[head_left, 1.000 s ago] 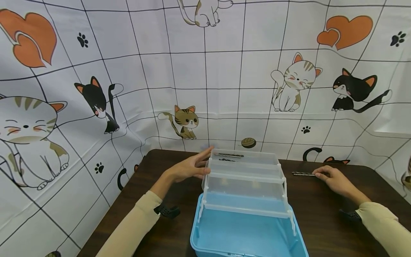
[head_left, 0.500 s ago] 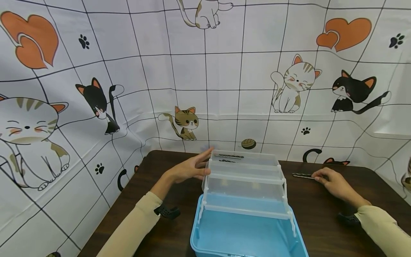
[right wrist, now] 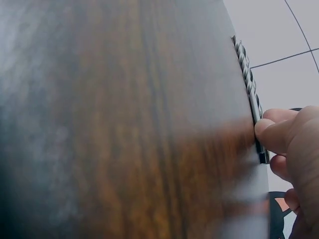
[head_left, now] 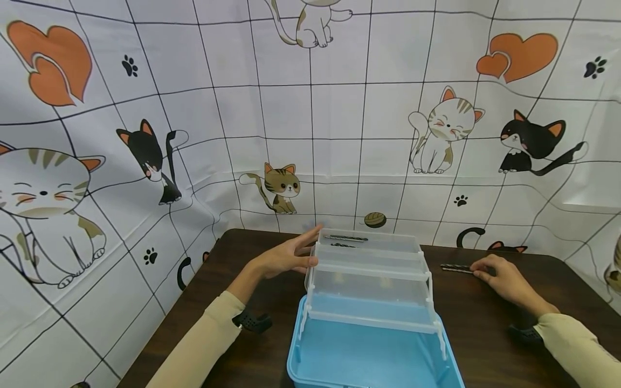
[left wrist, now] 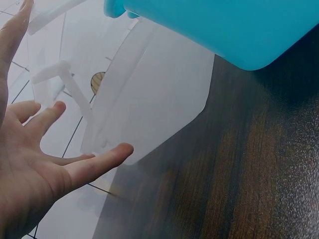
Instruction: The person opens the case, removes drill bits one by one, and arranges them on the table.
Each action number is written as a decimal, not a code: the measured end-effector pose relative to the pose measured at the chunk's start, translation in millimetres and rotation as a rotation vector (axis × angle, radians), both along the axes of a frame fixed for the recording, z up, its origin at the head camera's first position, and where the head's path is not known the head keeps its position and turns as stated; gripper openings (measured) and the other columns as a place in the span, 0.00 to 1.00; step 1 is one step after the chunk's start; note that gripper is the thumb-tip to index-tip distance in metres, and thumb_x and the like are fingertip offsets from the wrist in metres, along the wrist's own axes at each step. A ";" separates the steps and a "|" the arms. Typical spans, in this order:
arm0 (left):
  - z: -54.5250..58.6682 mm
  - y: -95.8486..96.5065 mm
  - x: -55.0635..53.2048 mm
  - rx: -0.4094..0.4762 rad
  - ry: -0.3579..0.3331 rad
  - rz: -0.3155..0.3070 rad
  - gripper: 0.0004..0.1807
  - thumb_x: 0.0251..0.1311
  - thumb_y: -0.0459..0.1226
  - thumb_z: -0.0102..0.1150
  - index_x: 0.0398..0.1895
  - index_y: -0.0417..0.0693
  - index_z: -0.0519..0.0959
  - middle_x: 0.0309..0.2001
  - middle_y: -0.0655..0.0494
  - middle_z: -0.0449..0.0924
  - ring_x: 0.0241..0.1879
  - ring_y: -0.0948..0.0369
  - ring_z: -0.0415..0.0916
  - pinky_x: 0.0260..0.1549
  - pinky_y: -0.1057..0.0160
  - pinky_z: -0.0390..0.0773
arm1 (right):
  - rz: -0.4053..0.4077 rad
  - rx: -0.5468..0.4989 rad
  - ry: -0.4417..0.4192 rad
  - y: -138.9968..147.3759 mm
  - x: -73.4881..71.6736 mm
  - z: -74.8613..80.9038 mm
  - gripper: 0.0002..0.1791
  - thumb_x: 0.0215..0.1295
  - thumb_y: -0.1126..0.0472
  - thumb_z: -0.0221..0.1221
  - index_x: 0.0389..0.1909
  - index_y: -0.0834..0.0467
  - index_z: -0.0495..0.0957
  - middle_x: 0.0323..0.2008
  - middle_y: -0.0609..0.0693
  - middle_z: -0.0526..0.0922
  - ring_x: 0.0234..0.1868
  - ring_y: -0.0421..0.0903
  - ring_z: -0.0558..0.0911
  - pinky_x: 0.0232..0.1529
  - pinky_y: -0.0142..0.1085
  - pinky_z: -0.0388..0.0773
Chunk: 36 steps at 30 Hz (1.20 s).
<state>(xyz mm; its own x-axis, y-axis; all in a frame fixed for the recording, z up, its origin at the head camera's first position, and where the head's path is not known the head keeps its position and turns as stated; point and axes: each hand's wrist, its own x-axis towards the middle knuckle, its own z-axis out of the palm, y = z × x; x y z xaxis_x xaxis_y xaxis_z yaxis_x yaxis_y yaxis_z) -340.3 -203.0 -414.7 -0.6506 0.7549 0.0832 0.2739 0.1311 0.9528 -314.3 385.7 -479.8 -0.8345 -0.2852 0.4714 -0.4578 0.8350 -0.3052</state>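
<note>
My right hand (head_left: 502,277) is at the right of the table, its thumb and fingertips pinching the shank end of a spiral-fluted drill bit (head_left: 456,268). The right wrist view shows the fluted drill bit (right wrist: 246,74) low against the tabletop; a second bit seems to lie alongside it. At the raised clear tray (head_left: 368,253), my left hand (head_left: 281,258) has its fingers spread along the left side. From the left wrist view, those fingers look extended beside the cloudy plastic (left wrist: 149,89). Two dark drill bits (head_left: 345,237) lie in the top compartment of the tray.
The tiered trays stand unfolded above a light blue box (head_left: 368,355) on the dark wooden table (head_left: 204,312). White arms (head_left: 441,334) link tray and box. Behind the table hangs a white cat-print sheet (head_left: 339,118).
The head view has tilted up slightly, so the scene sits a little lower. Both hands stay nearly in place; the right fingers have shifted only slightly at the drill bit.
</note>
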 end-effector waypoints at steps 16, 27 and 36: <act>-0.2 0.5 0.7 0.002 -0.001 -0.001 0.57 0.58 0.63 0.69 0.82 0.78 0.41 0.81 0.67 0.38 0.78 0.51 0.43 0.56 0.46 0.76 | -0.037 -0.022 -0.021 -0.5 2.8 2.9 0.07 0.64 0.67 0.70 0.41 0.59 0.85 0.37 0.50 0.80 0.38 0.47 0.75 0.40 0.53 0.72; 2.7 0.6 0.8 0.002 0.013 -0.009 0.56 0.57 0.64 0.68 0.81 0.80 0.42 0.81 0.65 0.37 0.78 0.49 0.44 0.56 0.45 0.77 | -0.004 -0.120 -0.139 -32.1 11.8 37.1 0.15 0.73 0.51 0.64 0.51 0.57 0.84 0.43 0.50 0.83 0.42 0.48 0.77 0.38 0.40 0.76; -1.4 -1.4 -0.6 0.006 0.002 -0.008 0.59 0.56 0.64 0.69 0.83 0.76 0.40 0.81 0.64 0.37 0.78 0.48 0.43 0.56 0.44 0.76 | 0.082 -0.175 -0.192 -80.9 13.5 80.2 0.17 0.75 0.47 0.60 0.55 0.52 0.83 0.51 0.51 0.83 0.45 0.52 0.80 0.39 0.42 0.79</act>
